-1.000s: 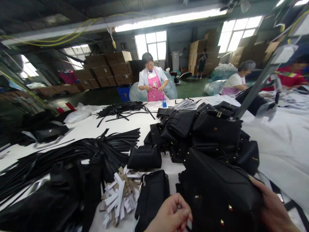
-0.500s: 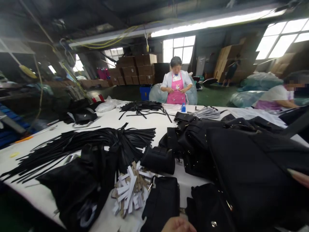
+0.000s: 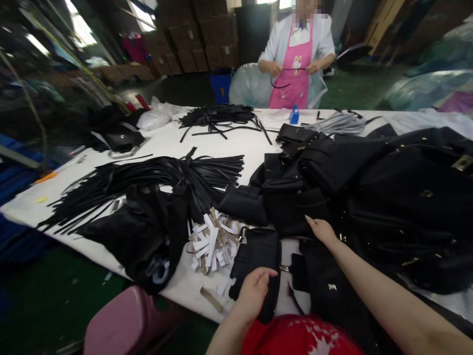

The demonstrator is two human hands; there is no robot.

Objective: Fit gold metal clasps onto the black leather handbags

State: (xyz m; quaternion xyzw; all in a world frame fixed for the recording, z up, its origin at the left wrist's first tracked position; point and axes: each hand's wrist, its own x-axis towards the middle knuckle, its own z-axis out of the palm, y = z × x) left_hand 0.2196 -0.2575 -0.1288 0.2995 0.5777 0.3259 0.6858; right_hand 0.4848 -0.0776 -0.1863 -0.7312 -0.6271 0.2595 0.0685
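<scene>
My left hand (image 3: 254, 291) rests on a small black bag (image 3: 258, 256) at the table's near edge, its fingers curled over the bag's lower side. My right hand (image 3: 320, 230) reaches forward over the heap of black bags (image 3: 369, 187), fingers stretched out and touching a bag in the pile. A pile of white and brown paper strips (image 3: 212, 241) lies just left of the small bag.
A thick bundle of black straps (image 3: 155, 177) lies to the left on the white table (image 3: 236, 143), with black fabric (image 3: 144, 231) near the edge. A person in a pink apron (image 3: 295, 64) stands across the table holding a strap. A pink stool (image 3: 125, 323) stands below.
The view has tilted down. My right hand has let go of the large black bag and now reaches into the pile. My left hand has moved onto the small bag.
</scene>
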